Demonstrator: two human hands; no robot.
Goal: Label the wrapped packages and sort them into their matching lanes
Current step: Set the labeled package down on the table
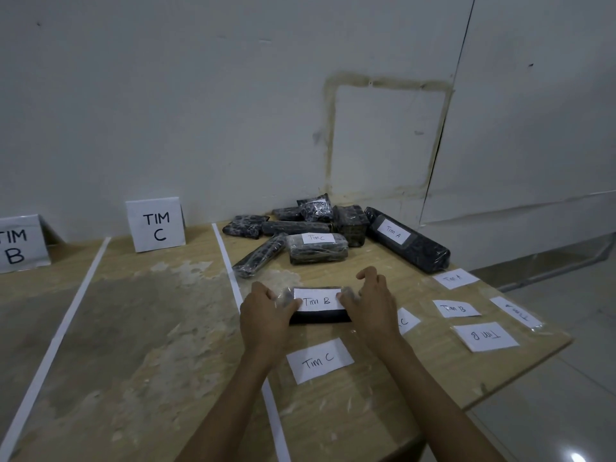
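Both the left hand (266,311) and the right hand (370,303) are working on one dark wrapped package (320,317), which is lying on the desk (150,328) just right of a white tape line (233,271) and in front of the pile. The left hand is gripping the package's left end, fingers curled round it. The right thumb is pressing the right edge of a white "Tim B" label (318,300) sitting on top of the package, while the other fingers are arching above the far side – whether they are touching the wrap, I cannot tell.

Behind, a heap of wrapped packages (293,226) is crowding the back of the desk by the wall; one of them is wearing a "Tim C" label (317,237) and a long one at the right a "Tim A" label (393,232). Loose labels are lying around the hands – a "Tim C" slip (320,360) near the wrists, and "Tim A" (455,278) and "Tim B" (456,308) slips further right. Two lane signs are standing at the back left, reading TIM C (156,225) and TIM B (16,245)
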